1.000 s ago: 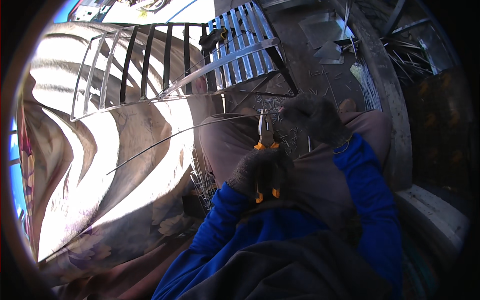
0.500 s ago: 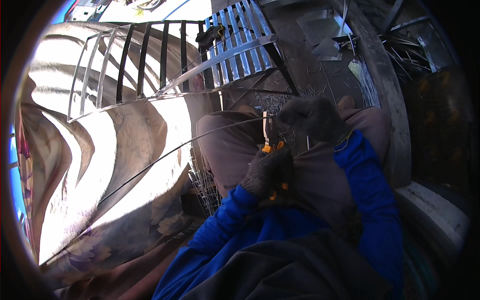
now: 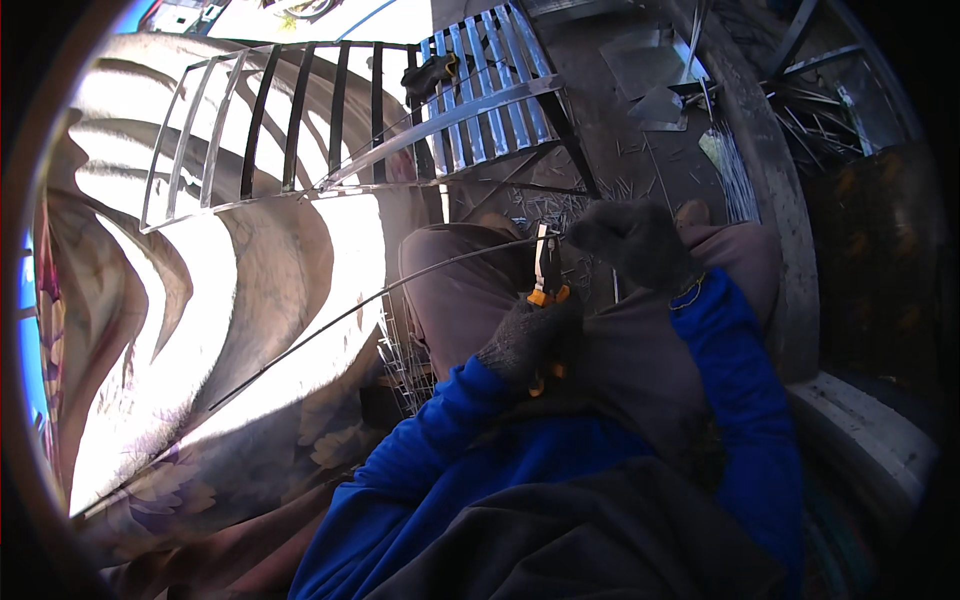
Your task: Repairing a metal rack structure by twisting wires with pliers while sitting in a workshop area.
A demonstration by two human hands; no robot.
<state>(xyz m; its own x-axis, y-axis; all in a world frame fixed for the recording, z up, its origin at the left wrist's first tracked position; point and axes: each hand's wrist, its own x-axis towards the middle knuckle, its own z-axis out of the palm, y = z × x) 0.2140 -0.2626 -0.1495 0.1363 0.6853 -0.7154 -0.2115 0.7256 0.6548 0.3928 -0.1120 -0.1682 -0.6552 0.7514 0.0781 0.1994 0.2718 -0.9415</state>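
In a dark glove, my left hand point(image 3: 530, 335) is closed around the orange grips of a pair of pliers point(image 3: 545, 262), its pale metal jaws pointing away from me. A long thin dark metal rod point(image 3: 380, 292) slants up from the lower left over my left knee, and its upper end lies at the tip of the jaws. Whether the jaws grip it is too small to tell. Right beside that end, my gloved right hand point(image 3: 635, 242) is closed, fingers curled on the rod's end. The glove hides the exact hold.
A metal frame with slats point(image 3: 330, 120) stands ahead on the left, a dark glove point(image 3: 428, 76) lying on it. Short metal offcuts point(image 3: 545, 205) litter the floor. Thin rods point(image 3: 735, 175) lean by a concrete ledge point(image 3: 795, 220). Pale sheeting point(image 3: 270, 290) hangs at left.
The pliers and my left hand have shifted slightly right, and the rod has moved with them. My right hand stays closed, a little lower in the view.
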